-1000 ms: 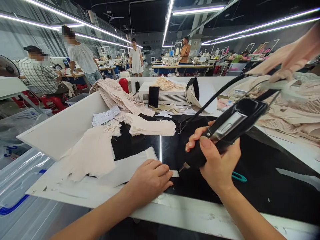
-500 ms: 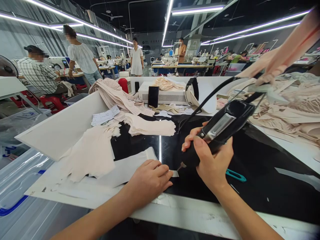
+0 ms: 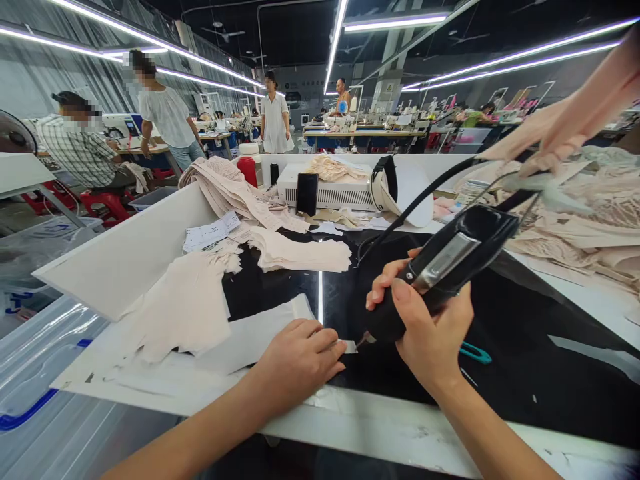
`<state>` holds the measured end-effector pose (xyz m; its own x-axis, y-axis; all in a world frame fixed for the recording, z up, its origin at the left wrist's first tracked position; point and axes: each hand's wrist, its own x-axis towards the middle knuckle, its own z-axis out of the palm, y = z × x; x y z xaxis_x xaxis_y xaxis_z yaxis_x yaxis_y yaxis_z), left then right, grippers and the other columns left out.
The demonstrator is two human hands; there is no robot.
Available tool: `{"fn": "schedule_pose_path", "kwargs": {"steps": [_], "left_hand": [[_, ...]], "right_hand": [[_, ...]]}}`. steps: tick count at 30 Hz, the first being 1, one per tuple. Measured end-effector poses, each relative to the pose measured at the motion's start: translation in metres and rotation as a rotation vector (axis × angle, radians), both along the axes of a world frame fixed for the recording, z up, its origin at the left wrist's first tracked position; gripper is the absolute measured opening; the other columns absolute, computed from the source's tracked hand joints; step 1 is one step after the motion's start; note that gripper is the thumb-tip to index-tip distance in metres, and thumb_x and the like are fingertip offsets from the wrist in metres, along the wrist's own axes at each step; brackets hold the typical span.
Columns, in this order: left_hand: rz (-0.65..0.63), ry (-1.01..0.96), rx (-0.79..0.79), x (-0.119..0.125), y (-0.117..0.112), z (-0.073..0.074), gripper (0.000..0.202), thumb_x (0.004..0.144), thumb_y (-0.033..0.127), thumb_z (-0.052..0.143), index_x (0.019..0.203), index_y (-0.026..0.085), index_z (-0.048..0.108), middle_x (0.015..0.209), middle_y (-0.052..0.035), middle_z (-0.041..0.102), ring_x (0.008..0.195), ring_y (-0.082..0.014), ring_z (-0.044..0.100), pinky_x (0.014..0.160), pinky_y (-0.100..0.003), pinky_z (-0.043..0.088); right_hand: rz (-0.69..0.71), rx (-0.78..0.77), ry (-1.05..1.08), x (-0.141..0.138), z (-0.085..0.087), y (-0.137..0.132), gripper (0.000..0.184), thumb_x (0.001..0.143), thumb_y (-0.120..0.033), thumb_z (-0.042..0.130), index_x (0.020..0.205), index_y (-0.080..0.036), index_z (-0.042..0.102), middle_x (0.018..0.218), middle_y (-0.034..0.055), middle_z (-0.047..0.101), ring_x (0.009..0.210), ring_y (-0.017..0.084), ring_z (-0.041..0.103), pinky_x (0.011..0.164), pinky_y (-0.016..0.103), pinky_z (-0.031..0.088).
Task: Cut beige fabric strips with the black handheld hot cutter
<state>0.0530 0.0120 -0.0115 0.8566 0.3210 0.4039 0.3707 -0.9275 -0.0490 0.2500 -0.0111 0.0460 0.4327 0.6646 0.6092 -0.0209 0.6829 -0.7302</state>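
My right hand (image 3: 433, 333) is wrapped round a black corded hand tool (image 3: 463, 243) with a metal plate on its side. The tool leans down to the left, and its thin metal tip is at the end of a small white strip (image 3: 351, 347); whether they touch I cannot tell. My left hand (image 3: 303, 353) lies flat, palm down, on the strip and the edge of a thin white sheet (image 3: 265, 333), pressing them on the black tabletop (image 3: 505, 320). Part of the strip is hidden under its fingers. A teal thread snipper or similar tool (image 3: 475, 352) lies behind my right wrist.
Pale pink cut pieces (image 3: 185, 300) lie left, with another stack (image 3: 300, 250) behind. A phone (image 3: 307, 193) leans on a white vented box (image 3: 345, 190). Cloth heaps (image 3: 590, 227) cover the right side. A black cable (image 3: 425, 193) and pink cloth tie rise from the tool.
The tool and my right hand have shifted slightly to the right. My left hand stays in place on the strip.
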Motion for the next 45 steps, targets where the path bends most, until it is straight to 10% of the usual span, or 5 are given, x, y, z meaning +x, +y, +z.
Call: {"fn": "schedule_pose_path", "kwargs": {"steps": [45], "left_hand": [[-0.082,-0.184,-0.070,-0.013,0.010,-0.006,0.021,0.115,0.026,0.054,0.118,0.015,0.072,0.113,-0.0049,0.080,0.101,-0.0214,0.073,0.093,-0.037,0.059]], "right_hand": [[-0.021,0.011,0.082,-0.012,0.010,0.015,0.040,0.086,-0.032,0.090,0.114,-0.028,0.061,0.084,-0.0056,0.070,0.061,0.015,0.066,0.052,0.030,0.061]]}}
